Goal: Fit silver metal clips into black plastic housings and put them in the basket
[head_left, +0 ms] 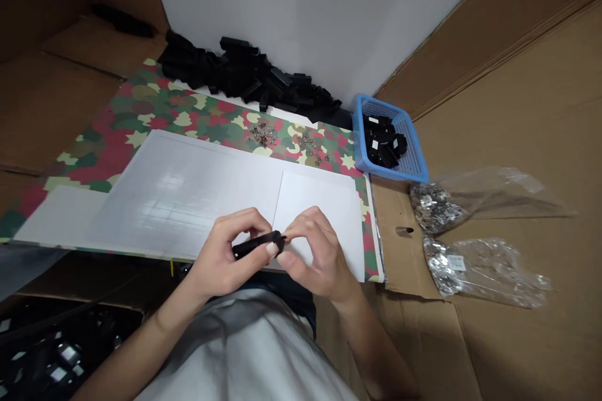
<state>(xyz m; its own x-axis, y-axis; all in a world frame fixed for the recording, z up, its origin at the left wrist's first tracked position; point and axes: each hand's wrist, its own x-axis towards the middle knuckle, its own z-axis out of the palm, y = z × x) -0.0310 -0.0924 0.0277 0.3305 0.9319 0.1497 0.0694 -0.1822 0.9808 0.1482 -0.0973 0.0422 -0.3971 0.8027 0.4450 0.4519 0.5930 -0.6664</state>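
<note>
My left hand (230, 257) is closed around a slim black plastic piece (251, 244), held tilted above the near edge of the white sheets. Its thumb presses along the piece near the right end. My right hand (315, 250) is at that same end, with thumb and forefinger bent close together. Something small and dark lies at the fingertips, too small to name. Beyond my hands, two little heaps of small metal parts, a left heap (262, 134) and a right heap (308, 143), lie on the patterned cloth (183, 109).
A long pile of black pieces (249, 72) lines the wall. A blue basket (416, 160) at right holds black parts. Two clear bags of metal parts, an upper bag (437, 207) and a lower bag (444, 266), lie on cardboard. More black parts (61, 357) fill a box at lower left.
</note>
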